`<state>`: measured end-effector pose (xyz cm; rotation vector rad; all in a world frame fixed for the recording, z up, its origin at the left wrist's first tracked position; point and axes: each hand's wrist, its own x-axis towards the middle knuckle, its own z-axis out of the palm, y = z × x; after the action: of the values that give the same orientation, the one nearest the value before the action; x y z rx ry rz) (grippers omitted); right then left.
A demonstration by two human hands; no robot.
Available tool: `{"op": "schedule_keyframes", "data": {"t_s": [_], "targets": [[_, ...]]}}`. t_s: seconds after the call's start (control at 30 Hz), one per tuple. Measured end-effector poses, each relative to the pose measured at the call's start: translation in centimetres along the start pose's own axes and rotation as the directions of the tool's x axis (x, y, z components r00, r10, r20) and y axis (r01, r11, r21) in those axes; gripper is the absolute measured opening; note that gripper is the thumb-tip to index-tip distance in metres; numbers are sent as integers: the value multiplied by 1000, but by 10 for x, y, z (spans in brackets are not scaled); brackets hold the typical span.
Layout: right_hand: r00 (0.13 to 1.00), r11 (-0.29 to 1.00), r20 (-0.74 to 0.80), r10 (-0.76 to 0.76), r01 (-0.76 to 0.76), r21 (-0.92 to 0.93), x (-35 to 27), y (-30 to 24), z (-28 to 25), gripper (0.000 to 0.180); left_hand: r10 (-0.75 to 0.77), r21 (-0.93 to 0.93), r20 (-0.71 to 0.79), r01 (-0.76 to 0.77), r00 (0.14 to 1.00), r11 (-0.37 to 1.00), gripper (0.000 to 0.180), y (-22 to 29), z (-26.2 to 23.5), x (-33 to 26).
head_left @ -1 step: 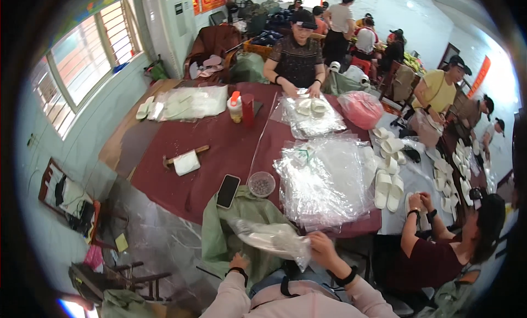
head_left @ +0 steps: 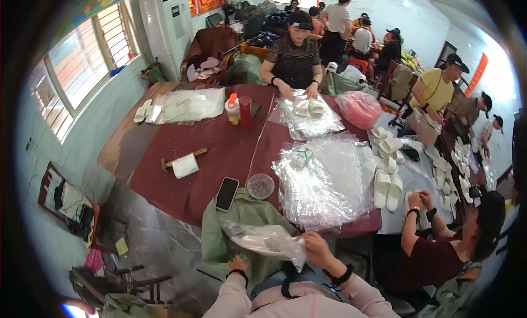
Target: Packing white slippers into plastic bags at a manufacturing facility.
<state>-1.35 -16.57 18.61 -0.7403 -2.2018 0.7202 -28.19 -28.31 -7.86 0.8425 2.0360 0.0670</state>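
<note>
My right hand (head_left: pixel 319 250) pinches the end of a clear plastic bag (head_left: pixel 269 239) with pale slippers inside. The bag is stretched out sideways over a green sack (head_left: pixel 217 230) that lies at the table's near edge. On the sack's near side, my left hand (head_left: pixel 238 263) has its fingers curled in on the green cloth. A black phone (head_left: pixel 226 194) rests where the sack meets the table, beside a round clear tub (head_left: pixel 261 186) of small dark pieces. To the right of the tub is a wide stack of clear plastic bags (head_left: pixel 324 181).
A hammer (head_left: pixel 192 155) and a white block (head_left: pixel 185 166) lie on the dark red table (head_left: pixel 214 137). Across it, a person (head_left: pixel 293 57) handles bagged slippers (head_left: pixel 308 106). At the right, another person (head_left: pixel 433 252) sits by loose cream slippers (head_left: pixel 388 190). A red cup (head_left: pixel 245 113) stands further back.
The bag of slippers and my right hand have shifted slightly left. My left hand stays almost in place at the sack, and the whole view has moved a little.
</note>
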Motion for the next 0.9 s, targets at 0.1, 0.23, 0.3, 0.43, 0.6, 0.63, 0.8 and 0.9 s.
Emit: {"op": "schedule_keyframes", "data": {"t_s": [0.1,0.23,0.3,0.43,0.6,0.63,0.8,0.9], "targets": [[999,989,52,16,-23,143,14,15,38,13,19,463,21,-27,1000,886,66,9,-10,-10],[991,978,66,117,-126,163,19,9,67,16,-47,363,207,-33,977,931,46,-4,-6,6],[993,984,36,111,-115,138,15,14,75,17,313,453,17,-287,949,844,37,-12,1,-3],[988,973,79,134,-147,176,17,-3,105,18,469,317,552,-694,689,646,36,-83,35,13],[971,961,81,223,-233,150,7,18,127,17,328,223,545,-511,772,830,46,-46,5,-49],[929,950,259,265,-297,93,8,20,134,15,321,237,432,-450,843,861,46,-65,9,-49],[805,859,307,507,-498,-113,-21,42,149,10,137,512,276,-266,951,816,53,-46,-9,-79],[781,879,412,469,-457,-134,-32,51,159,14,120,565,215,-224,969,794,48,-48,-6,-95]]}}
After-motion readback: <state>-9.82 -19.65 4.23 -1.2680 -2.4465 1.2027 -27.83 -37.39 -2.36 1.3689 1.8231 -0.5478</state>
